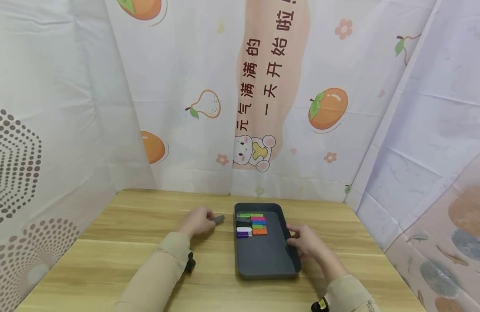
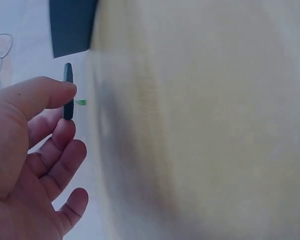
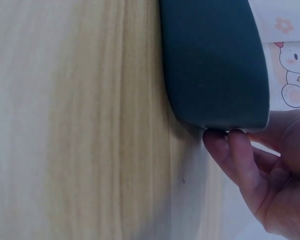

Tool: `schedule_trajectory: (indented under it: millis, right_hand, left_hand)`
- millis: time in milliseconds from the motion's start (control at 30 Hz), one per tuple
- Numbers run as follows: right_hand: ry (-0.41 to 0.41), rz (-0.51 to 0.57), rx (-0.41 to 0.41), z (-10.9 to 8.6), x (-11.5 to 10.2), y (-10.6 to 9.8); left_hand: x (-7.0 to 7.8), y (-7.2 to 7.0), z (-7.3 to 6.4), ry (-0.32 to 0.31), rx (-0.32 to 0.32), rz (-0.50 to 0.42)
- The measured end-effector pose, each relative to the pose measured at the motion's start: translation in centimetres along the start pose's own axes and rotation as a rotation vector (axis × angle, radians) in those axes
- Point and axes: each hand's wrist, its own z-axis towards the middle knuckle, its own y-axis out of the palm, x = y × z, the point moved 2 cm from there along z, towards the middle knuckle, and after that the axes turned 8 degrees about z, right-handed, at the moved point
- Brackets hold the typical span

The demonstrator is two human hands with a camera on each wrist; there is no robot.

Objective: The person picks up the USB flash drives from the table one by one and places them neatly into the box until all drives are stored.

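Note:
My left hand [image 1: 199,221] pinches a slim dark grey USB stick [image 1: 218,219] between thumb and fingers, left of the tray. In the left wrist view this stick [image 2: 68,92] stands edge-on, and the other fingers are loosely bent. A dark grey rectangular tray [image 1: 263,258] lies on the table. My right hand [image 1: 305,242] grips the tray's right wall, with fingers against the outside in the right wrist view. Inside, at the tray's upper left, several USB sticks lie in two columns, among them an orange one [image 1: 260,232], a purple one [image 1: 242,235] and a black one [image 1: 244,224].
The wood-grain table [image 1: 146,221] extends around the tray. White printed curtains [image 1: 185,143] hang behind it and at both sides. A black wrist device [image 1: 190,262] sits by the left sleeve, another [image 1: 320,306] by the right.

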Motion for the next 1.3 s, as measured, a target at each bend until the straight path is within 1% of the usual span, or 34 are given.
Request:
schedule_trajectory:
  millis: [67,200,367,467,633,700,767,867,1033,1133,1300]
  right_hand:
    - [-0.002,0.004,-0.003,0.0,0.0,0.0]
    - [0.004,0.004,0.004,0.0,0.1,0.0]
    - [0.001,-0.005,0.015,-0.2,0.1,0.0]
    - [0.001,-0.011,0.018,-0.2,0.0,0.0]
    - [-0.001,-0.012,0.021,-0.2,0.0,0.1]
    - [-0.001,-0.008,0.02,-0.2,0.0,0.1]
    - [-0.001,-0.009,0.019,-0.2,0.0,0.1]
    - [-0.002,-0.02,0.018,-0.2,-0.1,0.0]
    - [-0.002,-0.027,0.02,-0.2,-0.1,0.0]
    - [-0.008,-0.028,0.027,-0.2,-0.1,0.0]
    - [-0.019,-0.032,0.031,-0.1,-0.1,-0.1]
  left_hand:
    - [0.1,-0.4,0.0,0.009,0.0,-0.017]
    - [0.5,-1.2,0.2,0.037,0.015,-0.005]
    - [1.3,-2.3,0.4,0.061,0.035,-0.017]
    - [1.9,-3.1,0.5,0.102,0.076,0.012]
    - [3.3,-4.3,0.5,0.199,0.138,0.065]
    - [3.9,-4.7,0.3,0.228,0.14,0.064]
    - [4.5,-5.0,0.1,0.241,0.138,0.064]
    - [5.0,-5.2,-0.1,0.251,0.13,0.069]
    - [5.6,-5.3,-0.3,0.293,0.127,0.086]
    - [6.0,-5.2,-0.4,0.319,0.116,0.089]
    - [7.0,-4.8,-0.4,0.329,0.095,0.117]
